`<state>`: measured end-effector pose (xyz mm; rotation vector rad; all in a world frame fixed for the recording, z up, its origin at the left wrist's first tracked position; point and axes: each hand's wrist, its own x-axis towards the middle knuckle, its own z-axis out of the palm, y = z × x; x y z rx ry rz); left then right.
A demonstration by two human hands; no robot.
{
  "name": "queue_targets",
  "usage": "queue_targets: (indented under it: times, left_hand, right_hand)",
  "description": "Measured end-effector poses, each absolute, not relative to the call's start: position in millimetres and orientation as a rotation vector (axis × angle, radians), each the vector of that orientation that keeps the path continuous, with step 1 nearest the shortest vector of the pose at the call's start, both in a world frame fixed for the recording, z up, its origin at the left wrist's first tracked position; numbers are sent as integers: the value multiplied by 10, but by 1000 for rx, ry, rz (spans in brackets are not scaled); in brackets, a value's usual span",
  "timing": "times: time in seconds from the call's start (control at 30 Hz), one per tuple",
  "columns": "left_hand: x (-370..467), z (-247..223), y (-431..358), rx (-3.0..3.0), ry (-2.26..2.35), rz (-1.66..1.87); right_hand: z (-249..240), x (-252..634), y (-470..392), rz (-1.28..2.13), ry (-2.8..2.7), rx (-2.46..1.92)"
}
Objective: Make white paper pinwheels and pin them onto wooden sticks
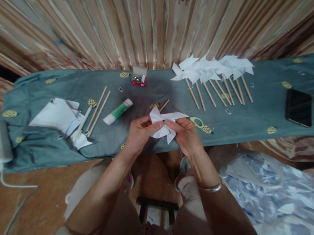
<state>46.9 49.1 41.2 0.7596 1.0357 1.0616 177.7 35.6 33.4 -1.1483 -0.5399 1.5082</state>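
Between my two hands is a white paper pinwheel (pixel 170 116), held just above the near part of the cloth. The fingers of my left hand (pixel 142 131) close on its left side, with the thumb on the front near the middle. My right hand (pixel 187 132) grips the right side, and its thumb meets the dark spot at the centre. A wooden stick (pixel 164 105) shows behind the pinwheel; whether it is joined to it I cannot tell. Beside my right hand lie scissors with a pale green handle (pixel 196 122), partly hidden by the pinwheel and hand.
Several finished pinwheels (pixel 188 70) on sticks lie at the back right. A small red box of pins (pixel 139 77), a glue stick (pixel 118 111), loose sticks (pixel 99 113) and white paper pieces (pixel 55 116) are leftward. A phone (pixel 299 107) rests rightward, above a filled plastic bag (pixel 281 196).
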Motion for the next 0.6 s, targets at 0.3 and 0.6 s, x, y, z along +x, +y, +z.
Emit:
queue_targets:
  times: [0.3,0.6]
  left_hand:
    - [452,373,483,796,998,1057]
    - [454,369,468,807,992,1049]
  right_hand:
    - [393,1829,345,1604,-615,-1131]
    - [390,1843,343,1626,-652,-1140]
